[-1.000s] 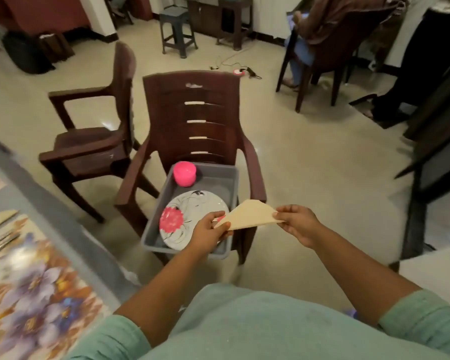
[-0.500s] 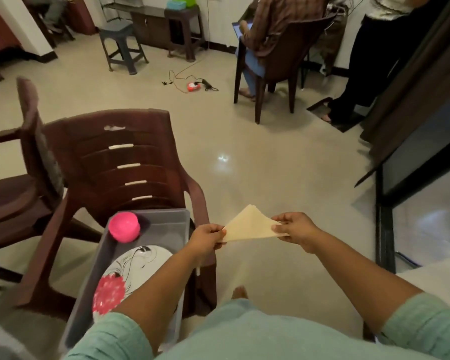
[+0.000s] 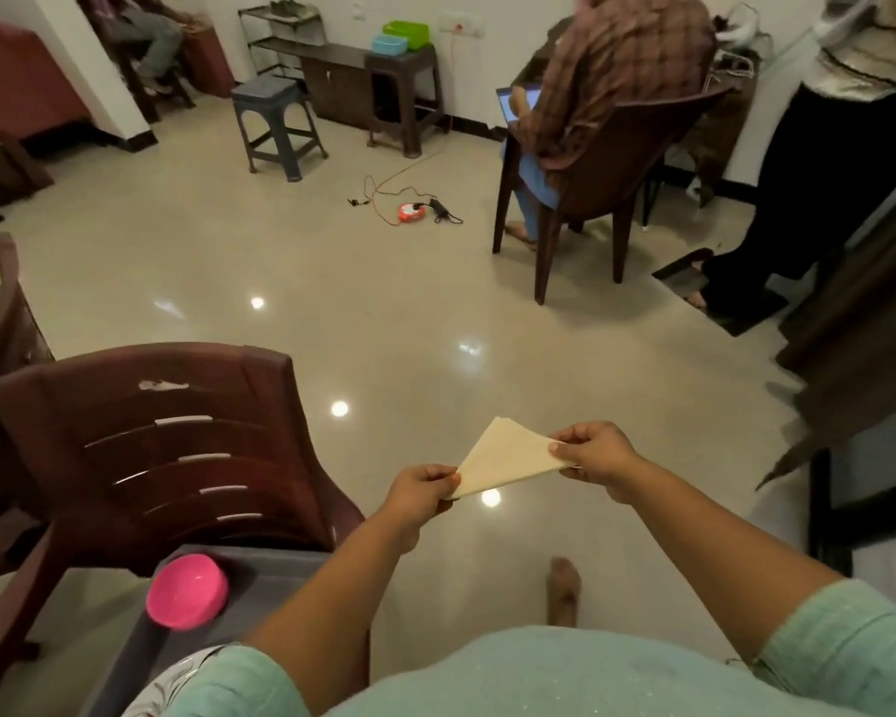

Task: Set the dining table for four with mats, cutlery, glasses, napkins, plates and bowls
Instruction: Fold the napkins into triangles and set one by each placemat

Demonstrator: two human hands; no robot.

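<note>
A cream napkin (image 3: 508,458) folded into a triangle hangs in the air over the floor, in front of my body. My left hand (image 3: 419,498) pinches its lower left corner and my right hand (image 3: 596,458) pinches its right corner. Down at the lower left, a grey tub (image 3: 260,566) sits on the seat of a brown plastic chair (image 3: 166,447). A pink bowl (image 3: 187,598) lies in the tub, and the rim of a white patterned plate (image 3: 172,685) shows under my left sleeve. The dining table is out of view.
A second brown chair (image 3: 1,323) stands at the far left. Ahead, a person sits in a chair (image 3: 611,168) and another stands at the right (image 3: 818,163). A red power strip with cables (image 3: 411,211) lies on the floor. A stool (image 3: 275,124) is farther back.
The view has swung to the right and up, away from the table and the tub. Both hands have kept hold of the napkin, which now hangs over open floor beside the chair.
</note>
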